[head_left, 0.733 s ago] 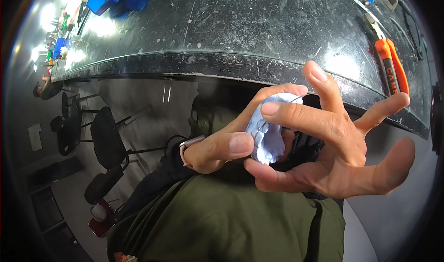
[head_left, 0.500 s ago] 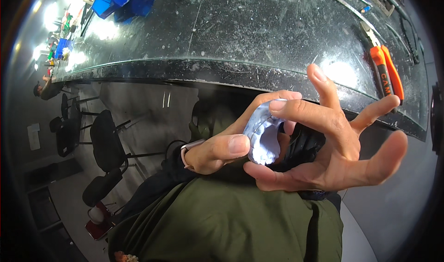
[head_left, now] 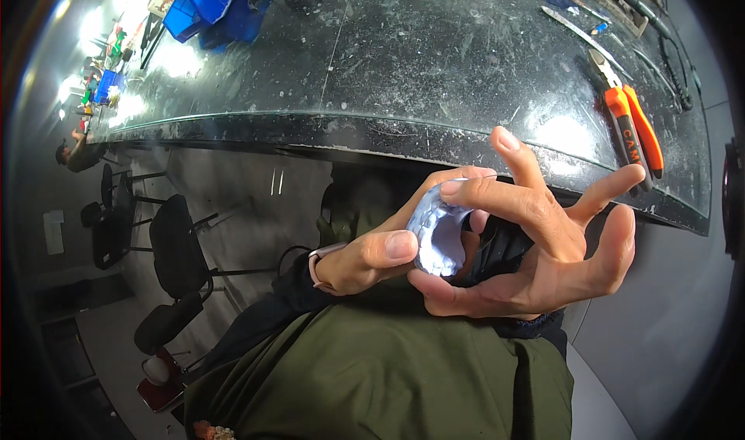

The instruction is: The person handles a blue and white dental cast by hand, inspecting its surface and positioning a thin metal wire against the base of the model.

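Observation:
A pale blue dental cast [head_left: 436,238] sits between my hands below the bench's front edge, its hollow side showing and a thin wire along it. My left hand [head_left: 365,258] is closed round it from the left, thumb pressed on its side and fingers behind. My right hand [head_left: 535,254] grips it between the index fingertip at the top and the thumb at the bottom; the other fingers are raised and spread apart. Orange-handled cutting pliers [head_left: 628,122] lie on the bench beyond my right hand.
The scratched dark bench [head_left: 411,60] crosses the top, bearing blue bins [head_left: 206,5], a steel strip [head_left: 578,32] and assorted tools at right. Black chairs [head_left: 174,246] stand at left. Another person [head_left: 77,149] is at the bench's far left.
The bench has moved slightly down in view. The cast is turned a little, showing more of its hollow. My right hand's outer fingers have drawn inward and left.

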Demonstrator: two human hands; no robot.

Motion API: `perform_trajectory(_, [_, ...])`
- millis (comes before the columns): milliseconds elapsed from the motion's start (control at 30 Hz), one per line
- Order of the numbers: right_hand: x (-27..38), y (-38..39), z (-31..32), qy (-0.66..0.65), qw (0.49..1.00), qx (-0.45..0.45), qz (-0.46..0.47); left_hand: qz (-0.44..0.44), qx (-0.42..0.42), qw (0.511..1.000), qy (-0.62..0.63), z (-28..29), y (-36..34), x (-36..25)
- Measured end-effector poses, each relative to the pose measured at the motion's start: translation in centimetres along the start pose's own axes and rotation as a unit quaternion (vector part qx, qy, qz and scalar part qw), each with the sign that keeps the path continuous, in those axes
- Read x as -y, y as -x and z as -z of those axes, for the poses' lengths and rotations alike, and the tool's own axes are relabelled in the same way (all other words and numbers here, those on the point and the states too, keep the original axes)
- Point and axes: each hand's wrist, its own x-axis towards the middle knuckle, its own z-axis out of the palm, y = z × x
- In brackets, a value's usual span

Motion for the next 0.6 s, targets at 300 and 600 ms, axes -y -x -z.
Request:
perform_trajectory(300, [0.5, -0.7, -0.4, 0.013, 0.998, -0.056, 0.000, -0.002, 0.022, 0.999, 0.032, -0.2, -0.1, 0.1])
perform_trajectory(600, [0.8, -1.0, 0.0, 0.023, 0.999, -0.029, 0.000, -0.014, 0.052, 0.995, 0.085, 0.0, 0.3, 0.4])
